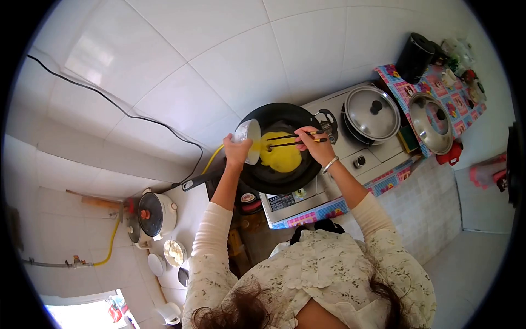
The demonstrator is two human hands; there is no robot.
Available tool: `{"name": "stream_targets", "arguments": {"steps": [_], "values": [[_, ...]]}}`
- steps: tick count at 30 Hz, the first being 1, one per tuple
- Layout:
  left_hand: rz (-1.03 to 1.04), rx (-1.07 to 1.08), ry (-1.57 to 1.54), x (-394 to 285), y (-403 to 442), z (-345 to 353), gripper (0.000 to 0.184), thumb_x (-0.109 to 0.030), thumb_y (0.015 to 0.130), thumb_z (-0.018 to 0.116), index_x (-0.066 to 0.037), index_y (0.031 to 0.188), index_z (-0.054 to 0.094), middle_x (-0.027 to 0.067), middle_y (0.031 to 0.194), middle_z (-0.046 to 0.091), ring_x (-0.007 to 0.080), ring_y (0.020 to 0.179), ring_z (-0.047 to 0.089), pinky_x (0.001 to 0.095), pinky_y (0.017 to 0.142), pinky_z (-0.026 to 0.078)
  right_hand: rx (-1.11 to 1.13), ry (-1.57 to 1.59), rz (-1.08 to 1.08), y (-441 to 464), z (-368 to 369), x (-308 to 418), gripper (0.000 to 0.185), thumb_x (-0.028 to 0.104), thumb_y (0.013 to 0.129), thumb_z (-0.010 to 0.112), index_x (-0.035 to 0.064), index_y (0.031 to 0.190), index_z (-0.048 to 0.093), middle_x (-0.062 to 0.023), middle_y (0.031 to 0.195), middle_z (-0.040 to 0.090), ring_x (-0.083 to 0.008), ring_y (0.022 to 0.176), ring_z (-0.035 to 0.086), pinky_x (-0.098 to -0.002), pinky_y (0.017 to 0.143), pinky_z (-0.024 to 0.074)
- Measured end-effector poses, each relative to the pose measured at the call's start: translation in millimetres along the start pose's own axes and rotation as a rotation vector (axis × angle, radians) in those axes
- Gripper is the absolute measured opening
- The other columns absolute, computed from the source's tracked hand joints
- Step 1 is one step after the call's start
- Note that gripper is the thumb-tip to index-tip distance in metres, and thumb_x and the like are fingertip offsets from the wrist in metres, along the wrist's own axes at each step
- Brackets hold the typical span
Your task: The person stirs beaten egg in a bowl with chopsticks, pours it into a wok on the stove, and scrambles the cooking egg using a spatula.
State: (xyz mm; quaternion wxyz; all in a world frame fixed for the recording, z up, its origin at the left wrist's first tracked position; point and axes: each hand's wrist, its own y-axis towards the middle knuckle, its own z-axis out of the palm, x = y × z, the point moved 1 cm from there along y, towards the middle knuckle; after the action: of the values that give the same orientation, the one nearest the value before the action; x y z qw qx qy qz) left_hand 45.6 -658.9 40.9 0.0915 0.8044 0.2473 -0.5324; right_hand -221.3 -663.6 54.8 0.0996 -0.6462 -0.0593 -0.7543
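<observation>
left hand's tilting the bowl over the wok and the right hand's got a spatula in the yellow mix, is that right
Not quite: in the head view, the right hand holds chopsticks, not a spatula, in the yellow mix. The left hand is tilting the bowl over the wok.

The view comes from a camera on the person's head, above the wok point(274, 183) and on its near side; it faces forward and steeply down, fairly near to the wok; the wide, round-edged picture also reaches the tiled wall point(230, 60) behind the wok, the counter point(192, 205) to its left and the person's blouse point(318, 252) before it.
</observation>
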Motion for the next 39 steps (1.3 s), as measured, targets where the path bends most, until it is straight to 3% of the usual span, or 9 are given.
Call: {"name": "stream_targets", "arguments": {"steps": [4, 7, 16, 28, 34, 37, 39], "values": [[0.182, -0.016, 0.214, 19.4, -1.9, 0.2, 0.084, -0.017, 0.064, 0.068, 0.01, 0.131, 0.025, 0.0247, 0.114, 0.049, 0.0269, 0.098, 0.055, 0.0318, 0.079, 0.048, -0.017, -0.042, 0.006, -8.9, -3.2, 4.5, 0.023, 0.022, 0.09, 0.055, 0.0021, 0.1, 0.062, -0.0092, 0.082, 0.066, -0.0133, 0.068, 0.066, -0.022, 0.061, 0.0518], [0.169, 0.024, 0.201, -10.9, -30.1, -4.9, 0.086, -0.024, 0.059, 0.071, 0.013, 0.126, 0.034, 0.0299, 0.12, 0.045, 0.0379, 0.116, 0.042, 0.0381, 0.1, 0.034, -0.03, -0.05, -0.024, -19.4, -3.7, 10.3, 0.023, 0.022, 0.09, 0.056, 0.0023, 0.1, 0.062, -0.0086, 0.081, 0.067, -0.0127, 0.068, 0.065, -0.0217, 0.061, 0.0515], [0.425, 0.022, 0.428, -44.8, -56.5, -5.4, 0.086, -0.024, 0.06, 0.072, 0.012, 0.128, 0.032, 0.0271, 0.121, 0.043, 0.0384, 0.117, 0.039, 0.0407, 0.102, 0.03, 0.028, -0.141, -0.121, -41.3, -4.8, 15.4, 0.021, 0.021, 0.089, 0.057, 0.002, 0.095, 0.063, -0.0051, 0.076, 0.065, -0.0109, 0.066, 0.065, -0.0207, 0.061, 0.05], [0.654, 0.056, 0.569, -64.7, -70.8, 1.3, 0.085, -0.019, 0.058, 0.072, 0.01, 0.128, 0.031, 0.0265, 0.117, 0.044, 0.0393, 0.114, 0.039, 0.0443, 0.1, 0.03, -0.072, -0.241, -0.207, -39.5, -18.6, 19.9, 0.017, 0.018, 0.089, 0.056, 0.0039, 0.094, 0.062, -0.0039, 0.07, 0.063, -0.01, 0.06, 0.062, -0.0219, 0.056, 0.046], [0.711, 0.044, 0.608, -67.3, -73.5, 5.3, 0.086, -0.018, 0.058, 0.072, 0.009, 0.128, 0.03, 0.0247, 0.114, 0.045, 0.0379, 0.112, 0.04, 0.0451, 0.099, 0.029, -0.08, -0.25, -0.183, -43.2, -23.1, 25.3, 0.017, 0.018, 0.089, 0.056, 0.0037, 0.095, 0.062, -0.0046, 0.071, 0.064, -0.0105, 0.062, 0.063, -0.0216, 0.058, 0.0471], [0.732, 0.053, 0.619, -71.4, -75.2, 6.4, 0.085, -0.018, 0.058, 0.072, 0.008, 0.128, 0.03, 0.0238, 0.115, 0.045, 0.0372, 0.113, 0.039, 0.0447, 0.099, 0.029, -0.035, -0.265, -0.125, -43.1, -27.4, 25.4, 0.022, 0.021, 0.09, 0.055, 0.003, 0.101, 0.062, -0.0073, 0.083, 0.067, -0.0122, 0.072, 0.065, -0.0209, 0.063, 0.0499], [0.737, 0.064, 0.624, -74.6, -77.3, 7.0, 0.085, -0.018, 0.058, 0.073, 0.007, 0.128, 0.03, 0.0234, 0.115, 0.045, 0.0367, 0.113, 0.04, 0.0444, 0.099, 0.03, -0.041, -0.233, -0.122, -44.9, -28.1, 28.1, 0.022, 0.021, 0.09, 0.056, 0.0029, 0.1, 0.062, -0.0073, 0.083, 0.067, -0.0122, 0.072, 0.065, -0.0213, 0.063, 0.0503]]}}
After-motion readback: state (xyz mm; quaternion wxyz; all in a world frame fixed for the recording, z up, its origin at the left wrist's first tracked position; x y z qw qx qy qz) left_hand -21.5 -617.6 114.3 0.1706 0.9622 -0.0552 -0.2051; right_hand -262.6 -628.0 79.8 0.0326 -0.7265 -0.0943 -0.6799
